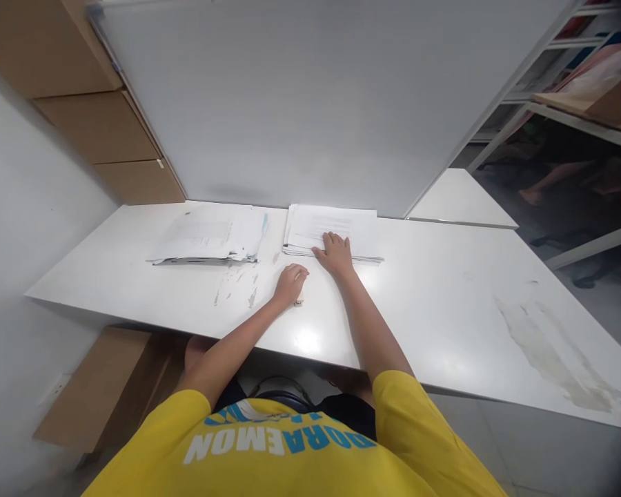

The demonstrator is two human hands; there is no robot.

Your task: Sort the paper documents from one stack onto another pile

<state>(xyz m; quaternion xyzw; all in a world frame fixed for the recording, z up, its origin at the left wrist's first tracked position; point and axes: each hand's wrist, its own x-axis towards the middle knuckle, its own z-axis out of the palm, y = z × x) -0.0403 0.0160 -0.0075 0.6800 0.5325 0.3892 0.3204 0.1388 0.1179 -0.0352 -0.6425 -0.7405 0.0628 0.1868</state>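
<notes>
My right hand (335,254) lies flat, fingers spread, on the near edge of a neat stack of white printed sheets (336,226) at the back of the white table (424,310). Just left of it, my left hand (291,283) rests on the tabletop with its fingers curled over a small pale object (300,299), mostly hidden beneath the hand. A second, looser pile of papers (212,238) lies further left, apart from both hands.
A white partition board (310,103) stands upright behind the table. Brown cardboard boxes (98,124) are stacked at the back left, and another box (103,386) sits under the table. Metal shelving (574,103) stands at right. Scuffs mark the tabletop (553,352).
</notes>
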